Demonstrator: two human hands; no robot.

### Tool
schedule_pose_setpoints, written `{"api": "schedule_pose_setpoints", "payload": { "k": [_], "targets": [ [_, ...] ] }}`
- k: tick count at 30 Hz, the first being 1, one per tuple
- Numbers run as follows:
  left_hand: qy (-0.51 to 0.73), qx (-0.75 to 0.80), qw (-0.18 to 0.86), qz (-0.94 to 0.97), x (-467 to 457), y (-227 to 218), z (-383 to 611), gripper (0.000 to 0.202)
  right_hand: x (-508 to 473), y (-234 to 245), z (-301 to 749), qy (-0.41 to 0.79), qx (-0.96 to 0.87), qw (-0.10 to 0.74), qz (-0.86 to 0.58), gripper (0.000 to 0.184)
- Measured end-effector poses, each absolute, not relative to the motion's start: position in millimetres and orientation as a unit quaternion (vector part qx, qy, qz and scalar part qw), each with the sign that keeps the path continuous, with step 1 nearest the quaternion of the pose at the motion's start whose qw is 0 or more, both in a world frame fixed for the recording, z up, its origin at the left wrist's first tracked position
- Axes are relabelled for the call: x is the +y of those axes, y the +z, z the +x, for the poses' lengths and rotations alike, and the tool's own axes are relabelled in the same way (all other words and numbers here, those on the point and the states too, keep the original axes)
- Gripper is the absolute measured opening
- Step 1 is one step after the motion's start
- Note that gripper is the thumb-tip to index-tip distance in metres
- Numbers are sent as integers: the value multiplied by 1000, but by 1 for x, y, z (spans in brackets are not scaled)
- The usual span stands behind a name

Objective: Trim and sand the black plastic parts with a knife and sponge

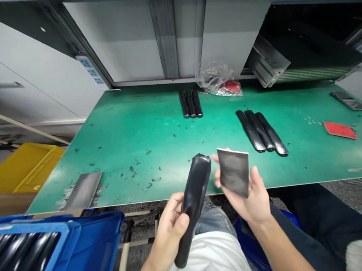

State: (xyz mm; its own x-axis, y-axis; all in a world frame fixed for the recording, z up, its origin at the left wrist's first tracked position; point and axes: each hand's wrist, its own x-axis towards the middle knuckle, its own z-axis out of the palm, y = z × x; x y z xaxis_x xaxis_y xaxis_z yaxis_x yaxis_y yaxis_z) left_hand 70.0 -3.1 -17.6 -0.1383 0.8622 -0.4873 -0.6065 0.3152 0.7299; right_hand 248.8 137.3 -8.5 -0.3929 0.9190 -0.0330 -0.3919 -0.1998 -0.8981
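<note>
My left hand (171, 231) is wrapped round the lower part of a long black plastic handle (196, 186). The handle is glossy and tilted, its wider end pointing up and away over the table's front edge. A thin grey sanding pad (233, 173) with a pale edge rests in my right hand (256, 198), thumb on one side and fingers behind and at the other side. Pad and handle are apart, the pad just right of the handle's top end. Part of my right fingers is hidden behind the pad.
Three black handles (190, 104) lie at the back of the green table (133, 137), and three more (260, 131) to the right. A red pad (341, 130), a phone-like item (348, 101), a plastic bag (216, 79) and a grey plate (84, 190) lie around. A blue crate (95, 235) holds several handles.
</note>
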Motion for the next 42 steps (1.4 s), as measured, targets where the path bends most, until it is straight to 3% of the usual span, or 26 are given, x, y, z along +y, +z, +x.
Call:
{"api": "schedule_pose_setpoints", "payload": {
  "k": [4,7,10,16,20,23,27,30,35,37,40,42],
  "targets": [
    [601,459,608,240,13,-15,79,37,97,-7,245,833,-253,436,-228,61],
    [626,365,649,233,20,-17,86,49,87,-6,249,829,-223,471,-201,51],
    [651,323,644,240,21,-18,91,48,86,-7,259,836,-196,472,-200,50],
    [610,452,582,292,12,-11,95,70,81,-6,268,823,-260,479,-162,53],
    [589,515,563,267,8,5,101,77,74,-12,269,724,-409,509,-222,59],
    [586,551,546,233,8,17,108,78,72,-14,270,553,-578,525,-290,55],
    [567,575,521,276,3,18,109,61,76,-10,267,285,-748,539,-263,45],
    [539,595,472,365,-3,11,103,52,80,-8,265,160,-802,520,-246,47],
    [467,617,279,569,-4,6,91,53,89,3,260,81,-837,478,-255,45],
    [419,619,227,625,-3,4,87,44,97,14,256,57,-870,424,-246,40],
    [369,619,216,658,-3,1,79,33,110,29,255,29,-910,357,-211,33],
    [381,629,257,627,-5,3,71,40,116,31,259,68,-892,395,-209,37]
  ]
}}
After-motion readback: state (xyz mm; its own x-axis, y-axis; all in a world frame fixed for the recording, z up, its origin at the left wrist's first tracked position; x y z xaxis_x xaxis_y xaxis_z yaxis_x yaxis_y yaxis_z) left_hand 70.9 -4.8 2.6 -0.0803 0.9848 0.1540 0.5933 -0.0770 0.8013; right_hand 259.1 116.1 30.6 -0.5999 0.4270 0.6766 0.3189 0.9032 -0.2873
